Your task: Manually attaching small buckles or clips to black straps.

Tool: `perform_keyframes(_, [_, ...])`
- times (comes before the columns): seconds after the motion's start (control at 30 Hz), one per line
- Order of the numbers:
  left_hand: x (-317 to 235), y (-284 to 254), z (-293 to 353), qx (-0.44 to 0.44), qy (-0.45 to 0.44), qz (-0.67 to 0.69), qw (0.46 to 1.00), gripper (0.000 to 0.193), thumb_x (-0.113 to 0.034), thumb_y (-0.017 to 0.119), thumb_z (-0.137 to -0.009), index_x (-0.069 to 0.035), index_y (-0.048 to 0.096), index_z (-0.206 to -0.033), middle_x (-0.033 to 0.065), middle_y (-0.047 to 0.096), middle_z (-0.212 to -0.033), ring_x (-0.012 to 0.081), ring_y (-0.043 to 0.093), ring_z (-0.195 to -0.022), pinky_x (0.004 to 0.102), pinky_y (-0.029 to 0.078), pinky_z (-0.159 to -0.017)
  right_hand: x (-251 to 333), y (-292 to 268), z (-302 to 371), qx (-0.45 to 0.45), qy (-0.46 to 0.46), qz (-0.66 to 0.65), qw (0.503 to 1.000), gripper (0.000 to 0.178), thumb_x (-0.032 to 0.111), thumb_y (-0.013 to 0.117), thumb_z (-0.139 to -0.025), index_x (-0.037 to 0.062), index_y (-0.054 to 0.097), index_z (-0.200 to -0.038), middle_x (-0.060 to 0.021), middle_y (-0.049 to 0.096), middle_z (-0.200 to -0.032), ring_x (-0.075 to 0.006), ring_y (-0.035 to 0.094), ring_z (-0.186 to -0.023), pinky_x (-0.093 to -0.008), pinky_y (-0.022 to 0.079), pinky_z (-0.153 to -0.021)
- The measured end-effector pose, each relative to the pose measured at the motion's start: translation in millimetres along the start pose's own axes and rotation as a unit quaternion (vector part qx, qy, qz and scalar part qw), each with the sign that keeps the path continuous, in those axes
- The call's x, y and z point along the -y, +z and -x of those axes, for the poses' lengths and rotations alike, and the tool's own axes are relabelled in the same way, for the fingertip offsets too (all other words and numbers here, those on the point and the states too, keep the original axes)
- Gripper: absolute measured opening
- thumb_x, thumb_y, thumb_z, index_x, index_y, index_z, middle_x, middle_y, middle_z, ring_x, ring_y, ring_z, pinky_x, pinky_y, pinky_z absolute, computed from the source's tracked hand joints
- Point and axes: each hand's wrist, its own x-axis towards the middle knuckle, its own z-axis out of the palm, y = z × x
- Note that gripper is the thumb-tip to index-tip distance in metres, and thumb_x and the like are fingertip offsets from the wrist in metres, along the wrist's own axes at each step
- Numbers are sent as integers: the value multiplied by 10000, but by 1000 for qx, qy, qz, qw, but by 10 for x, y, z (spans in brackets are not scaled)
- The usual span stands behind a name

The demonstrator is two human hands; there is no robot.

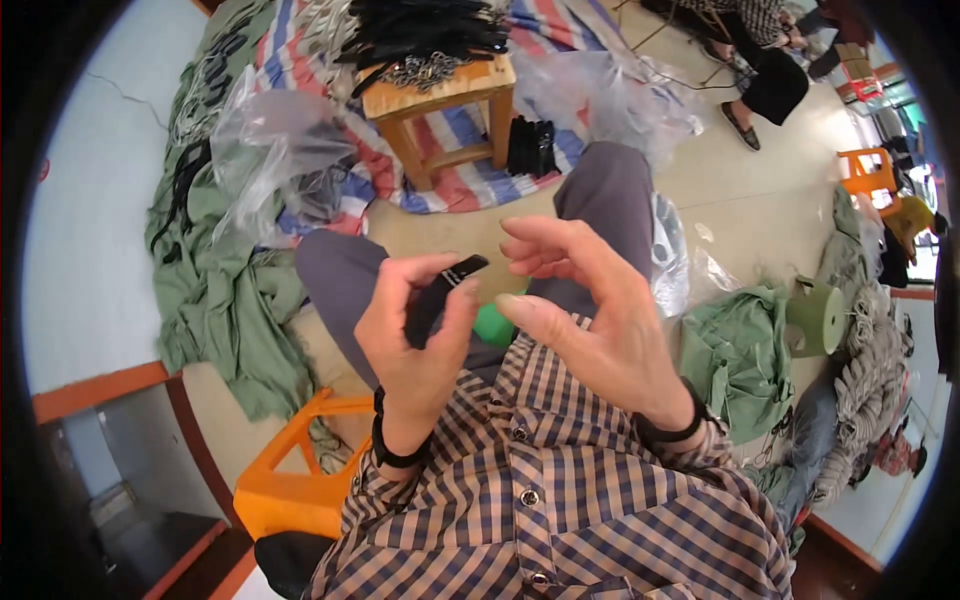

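My left hand is closed, pinching a black strap with small white print between thumb and fingers. The strap's end sticks out toward my right hand. Fingers curved and spread, my right hand is open beside it, apart from the strap and with nothing visible in it. Beyond my knees, a wooden stool carries a heap of black straps and a small pile of metal fittings. Another black bundle stands by its leg. Something green shows between my legs, partly hidden.
A striped tarp lies under the stool, with clear plastic bags on it. Green cloth runs along the left wall; a green sack and green stool are at right. An orange stool stands lower left. Another person sits far right.
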Motion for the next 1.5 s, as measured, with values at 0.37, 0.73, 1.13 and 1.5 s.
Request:
perform_keyframes(0.37, [-65,80,180,25,27,-34,999,221,29,678,-751,17,581,-949,60,606,-815,107,614,-696,213,479,-628,-358,113,9,6,140,-207,968,198,171,614,-853,-24,592,-887,-13,567,-725,-63,542,-689,-203,437,-591])
perform_keyframes(0.73, [81,195,241,-6,-19,145,989,221,19,664,-731,-1,566,-927,65,599,-797,88,602,-674,205,483,-603,-493,76,-16,64,227,-515,824,122,115,571,-865,-1,607,-857,-17,590,-709,-92,551,-647,-221,436,-637])
perform_keyframes(1.13, [114,247,243,-45,79,80,993,233,-19,683,-730,-25,551,-922,39,564,-766,88,548,-664,198,442,-595,-489,100,3,47,188,-492,848,139,124,597,-857,-5,628,-899,-33,615,-739,-93,565,-673,-222,444,-651])
perform_keyframes(1.5, [36,371,258,-47,3,217,975,150,76,524,-822,-4,480,-941,48,535,-867,79,565,-696,198,470,-621,-634,162,67,17,170,-539,825,115,93,589,-857,-1,630,-908,-40,628,-753,-90,576,-681,-224,461,-652])
